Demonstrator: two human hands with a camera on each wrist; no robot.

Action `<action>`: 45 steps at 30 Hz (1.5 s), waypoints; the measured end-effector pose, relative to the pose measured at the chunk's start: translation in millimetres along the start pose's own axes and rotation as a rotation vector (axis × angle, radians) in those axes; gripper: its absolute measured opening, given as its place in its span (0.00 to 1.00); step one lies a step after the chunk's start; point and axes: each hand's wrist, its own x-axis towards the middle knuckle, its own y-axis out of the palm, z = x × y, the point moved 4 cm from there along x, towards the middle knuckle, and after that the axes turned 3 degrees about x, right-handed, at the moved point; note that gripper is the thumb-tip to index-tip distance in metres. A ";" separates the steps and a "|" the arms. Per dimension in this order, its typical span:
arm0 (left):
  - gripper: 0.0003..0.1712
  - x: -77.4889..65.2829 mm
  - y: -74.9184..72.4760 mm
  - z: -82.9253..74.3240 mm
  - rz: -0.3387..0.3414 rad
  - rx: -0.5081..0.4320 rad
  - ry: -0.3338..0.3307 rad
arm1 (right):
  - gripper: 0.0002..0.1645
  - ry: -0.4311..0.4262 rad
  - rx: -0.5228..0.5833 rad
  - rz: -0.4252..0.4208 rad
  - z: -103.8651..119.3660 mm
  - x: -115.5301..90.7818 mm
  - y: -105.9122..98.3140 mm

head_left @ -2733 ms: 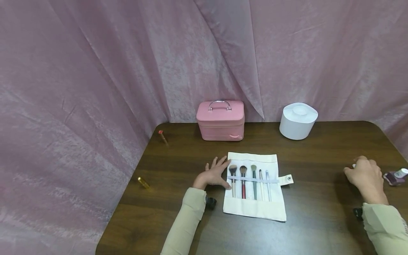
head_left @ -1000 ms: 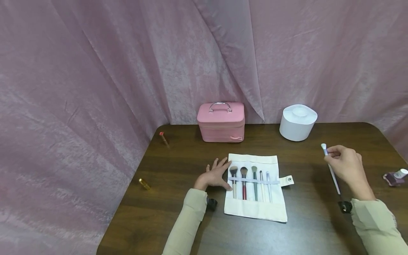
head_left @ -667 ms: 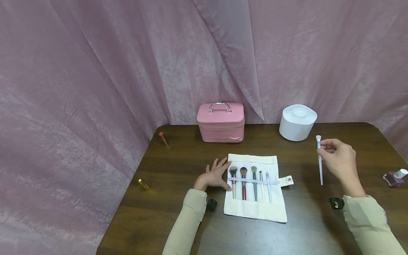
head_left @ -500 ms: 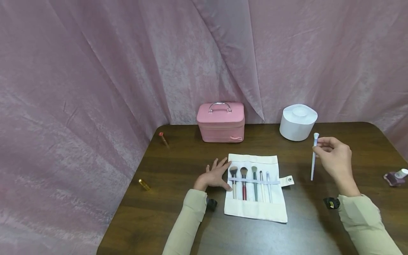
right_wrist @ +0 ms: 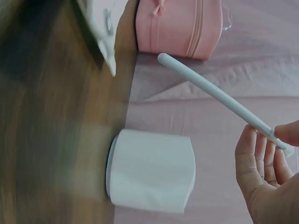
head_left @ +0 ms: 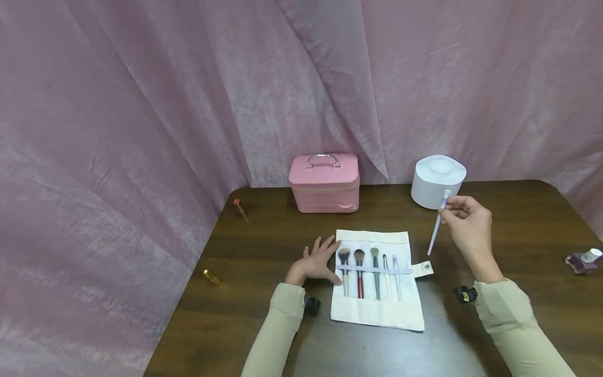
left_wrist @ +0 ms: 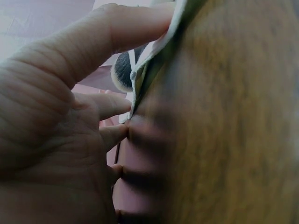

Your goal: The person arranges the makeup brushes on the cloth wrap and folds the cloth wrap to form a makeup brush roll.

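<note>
With my right hand (head_left: 471, 230) I pinch a pale brush (head_left: 435, 230) just below its white head, between the thumb and the fingertips, so there is almost no gap in this hold; the brush is in the air above the table (head_left: 212, 335), tilted, with the thin end of its handle down, near the snap strap (head_left: 422, 269) of the cloth roll (head_left: 377, 314). What has just changed is the place of this hand: a moment ago it was farther to the right, and now it has come leftward together with the brush, whose head overlaps the white container (head_left: 431, 189) in the head view, while the right wrist view shows them apart. For the work, I judge this means that the loose brush is closer to the 5 brushes (head_left: 376, 280) lying side by side under the elastic band (head_left: 368, 269), but it does not yet touch the roll. My left hand (head_left: 314, 263) has hardly moved: its fingers are spread wide and grip nothing, and the thumb and the index finger rest at the left edge of the cloth, which, I believe, helps to keep it steady. The pink case (head_left: 324, 193) stands behind, untouched
</note>
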 end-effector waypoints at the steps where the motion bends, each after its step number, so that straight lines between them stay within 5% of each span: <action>1: 0.63 -0.8 -0.7 -0.1 -0.004 -0.003 0.003 | 0.11 0.000 0.014 0.007 -0.6 -0.1 3.9; 10: 0.63 -3.3 -3.2 -0.5 -0.009 -0.002 0.001 | 0.13 0.001 0.059 0.101 -18.6 -2.7 34.4; 18: 0.63 -3.1 -2.4 0.3 -0.007 -0.016 0.003 | 0.13 0.002 -0.047 0.216 -27.8 -9.2 49.5; 45: 0.63 -1.7 -1.3 -1.2 -0.003 -0.002 -0.021 | 0.17 0.285 -0.218 0.538 -49.3 -26.5 59.8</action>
